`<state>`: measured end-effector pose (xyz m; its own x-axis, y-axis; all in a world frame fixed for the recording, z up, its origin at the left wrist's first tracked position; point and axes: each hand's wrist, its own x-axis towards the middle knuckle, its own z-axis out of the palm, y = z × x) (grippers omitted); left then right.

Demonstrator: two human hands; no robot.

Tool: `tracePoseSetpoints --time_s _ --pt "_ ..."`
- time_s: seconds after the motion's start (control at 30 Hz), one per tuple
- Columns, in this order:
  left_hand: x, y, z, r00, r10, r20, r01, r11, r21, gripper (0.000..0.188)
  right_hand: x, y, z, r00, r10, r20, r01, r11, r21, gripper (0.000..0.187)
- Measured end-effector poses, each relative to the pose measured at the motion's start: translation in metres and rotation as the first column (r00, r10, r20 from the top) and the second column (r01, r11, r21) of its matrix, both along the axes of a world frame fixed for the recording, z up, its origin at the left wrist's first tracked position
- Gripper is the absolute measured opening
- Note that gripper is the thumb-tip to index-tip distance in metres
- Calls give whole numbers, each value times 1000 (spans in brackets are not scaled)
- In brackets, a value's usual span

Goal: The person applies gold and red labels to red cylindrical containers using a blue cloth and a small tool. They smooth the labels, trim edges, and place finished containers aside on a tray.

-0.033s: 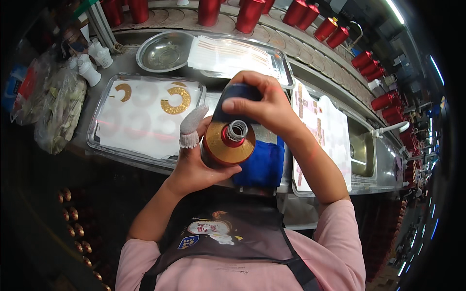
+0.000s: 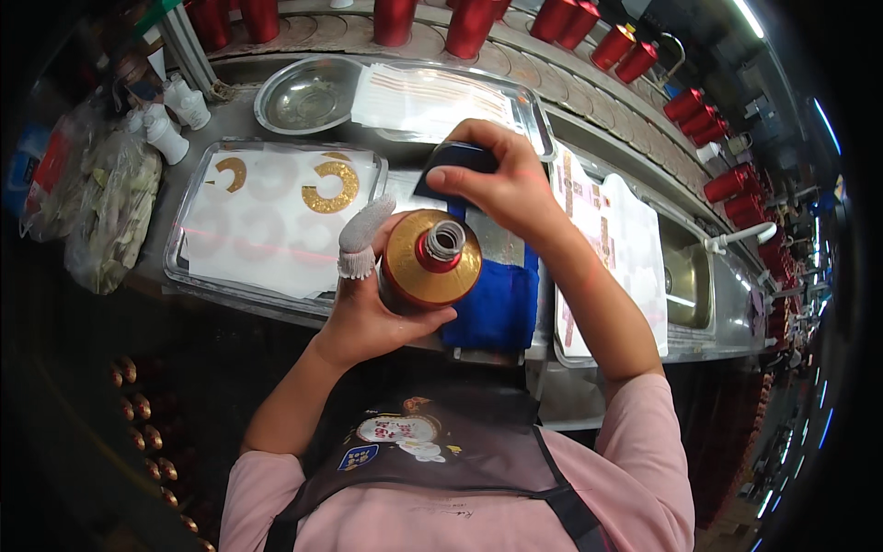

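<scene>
My left hand (image 2: 354,308) is wrapped around a bottle (image 2: 430,262) with a gold shoulder, red collar and open threaded metal neck. The neck tilts up toward me, and the bottle's lower body is hidden. A knitted grey-white cover (image 2: 366,235) sits on one finger of that hand. Just beyond the bottle, my right hand (image 2: 501,179) grips a flat dark blue scraper-like piece (image 2: 457,167) between thumb and fingers, apart from the bottle. Beneath both hands lies a bright blue cloth (image 2: 494,308) on a metal surface.
At left, a tray (image 2: 184,213) holds a white sheet with gold ring-shaped decals (image 2: 331,188). A metal bowl (image 2: 303,97) and a tray of striped sheets (image 2: 432,99) stand behind. Patterned sheets (image 2: 625,248) lie at right beside a sink (image 2: 688,276). Red bottles (image 2: 474,28) line the conveyor.
My right hand has drawn the dark blue piece up and away from the bottle's far side. The bottle, still in my left hand, has shifted slightly, showing more of its gold shoulder.
</scene>
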<state>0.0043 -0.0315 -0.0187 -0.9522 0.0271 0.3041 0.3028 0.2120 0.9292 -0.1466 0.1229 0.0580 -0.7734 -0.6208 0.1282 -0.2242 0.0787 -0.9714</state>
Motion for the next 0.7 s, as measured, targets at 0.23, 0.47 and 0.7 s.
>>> tracePoseSetpoints --time_s 0.23,0.47,0.7 --pt "-3 13 -20 893 90 -441 -66 995 69 83 19 39 -27 932 -145 -331 125 989 -79 18" --pt "-8 22 -34 783 151 -603 -212 977 -29 67 107 50 -29 554 -207 -807 113 978 -173 34" --pt "-9 42 -49 908 320 -269 -270 940 209 96 125 35 -18 528 -254 -811 172 966 -191 41"
